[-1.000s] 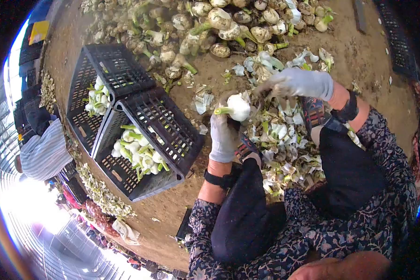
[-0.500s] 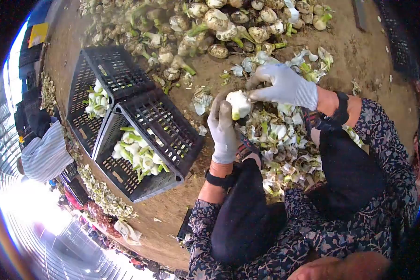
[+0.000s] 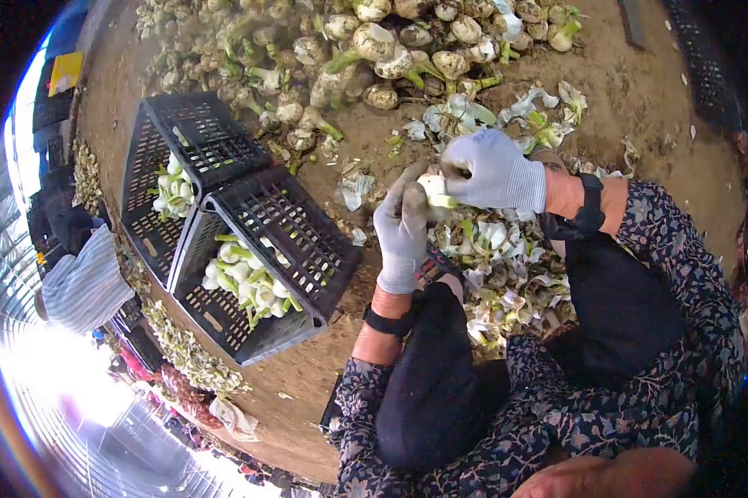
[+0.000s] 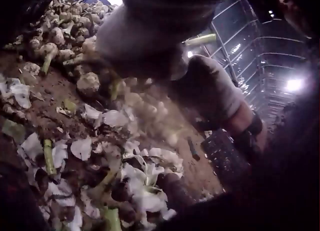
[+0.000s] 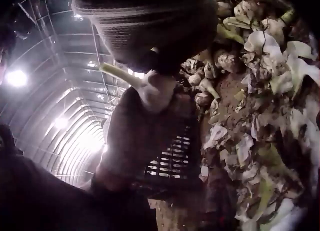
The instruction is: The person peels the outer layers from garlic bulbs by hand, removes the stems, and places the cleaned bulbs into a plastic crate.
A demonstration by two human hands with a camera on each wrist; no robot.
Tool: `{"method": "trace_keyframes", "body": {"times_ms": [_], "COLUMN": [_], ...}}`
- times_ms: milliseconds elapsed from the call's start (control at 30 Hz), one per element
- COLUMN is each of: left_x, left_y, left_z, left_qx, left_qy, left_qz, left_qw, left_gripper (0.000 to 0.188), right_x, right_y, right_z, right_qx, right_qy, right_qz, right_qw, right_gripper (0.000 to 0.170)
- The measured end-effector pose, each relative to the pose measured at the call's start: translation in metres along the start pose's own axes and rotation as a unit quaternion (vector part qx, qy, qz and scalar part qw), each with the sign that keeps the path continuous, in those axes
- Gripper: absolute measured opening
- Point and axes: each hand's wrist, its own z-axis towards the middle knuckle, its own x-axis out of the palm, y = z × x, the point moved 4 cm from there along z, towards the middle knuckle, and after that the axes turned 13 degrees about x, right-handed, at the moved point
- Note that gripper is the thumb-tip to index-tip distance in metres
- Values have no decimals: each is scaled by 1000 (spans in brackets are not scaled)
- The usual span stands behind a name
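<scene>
A white garlic bulb (image 3: 433,187) with a short green stem sits between both gloved hands. My left hand (image 3: 401,235) grips it from the left with curled fingers. From the right, my right hand (image 3: 492,170) pinches at the bulb, its fingers bent. In the right wrist view the bulb (image 5: 157,91) shows its stem pointing to the upper left, the right hand (image 5: 145,28) above it and the left hand (image 5: 131,136) below. The left wrist view shows only the stem (image 4: 201,39) beyond the dark glove.
Two black crates (image 3: 284,241) holding peeled garlic (image 3: 249,280) lie tilted at the left. Unpeeled bulbs (image 3: 374,41) are heaped at the top. Peeled skins (image 3: 507,266) cover the ground between the legs. Another person (image 3: 85,278) is at the far left.
The right hand has come in from the right to the bulb, and its fingers have closed in. The bulb's stem has turned from pointing left to pointing right.
</scene>
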Motion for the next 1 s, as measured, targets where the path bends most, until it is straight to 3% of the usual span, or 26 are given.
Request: {"method": "trace_keyframes", "body": {"times_ms": [100, 133, 233, 267, 300, 367, 400, 500, 533, 633, 667, 767, 800, 900, 933, 1000], "left_x": [1, -4, 7, 12, 16, 18, 13, -13, -22, -31, -30, -20, -15, -4, 2, 3], "left_y": [-1, 1, -4, 0, 2, 26, 33, 40, 44, 41, 41, 40, 36, 14, 1, 6], "left_z": [-2, -3, -5, -2, 2, 8, 9, 8, 4, 0, 2, 7, 8, 11, 9, 9], "left_qx": [-9, -10, -11, -63, -56, -186, -209, -150, -157, -105, -95, -72, -67, -99, -131, -88], "left_qy": [-98, -69, -8, -38, -69, -113, -122, -201, -218, -200, -197, -185, -182, -198, -227, -222], "left_qz": [-133, -163, -125, -164, -138, -373, -366, -293, -350, -346, -343, -331, -323, -260, -208, -119], "left_qw": [986, 984, 992, 984, 986, 902, 899, 923, 897, 911, 914, 923, 926, 940, 942, 964], "left_gripper": [50, 60, 56, 53, 37, 29, 34, 32, 32, 38, 38, 39, 39, 43, 44, 42], "right_x": [-2, -7, -5, 2, 2, 6, 4, -12, -19, -41, -41, -17, -8, 7, 8, 9], "right_y": [-10, -11, -1, 2, 14, 21, 18, -8, -25, -49, -52, -36, -31, -12, -6, 3], "right_z": [4, 2, -8, -11, -18, -24, -24, -12, -1, 16, 15, 15, 13, 14, 12, 11], "right_qx": [-36, -24, 6, -46, -79, -194, -178, -122, -70, 55, 96, -54, -41, -12, -28, -62], "right_qy": [-121, -122, -82, -96, -99, -83, -80, -93, -111, -126, -56, -99, -90, 70, 44, -10], "right_qz": [70, 63, 53, 35, 71, 85, 72, 58, 35, -24, -42, 36, -1, -29, -19, -1], "right_qw": [990, 990, 995, 994, 989, 974, 978, 986, 991, 990, 993, 993, 995, 997, 998, 998], "right_gripper": [18, 17, 25, 19, 13, 12, 13, 22, 24, 29, 31, 38, 28, 39, 41, 44]}}
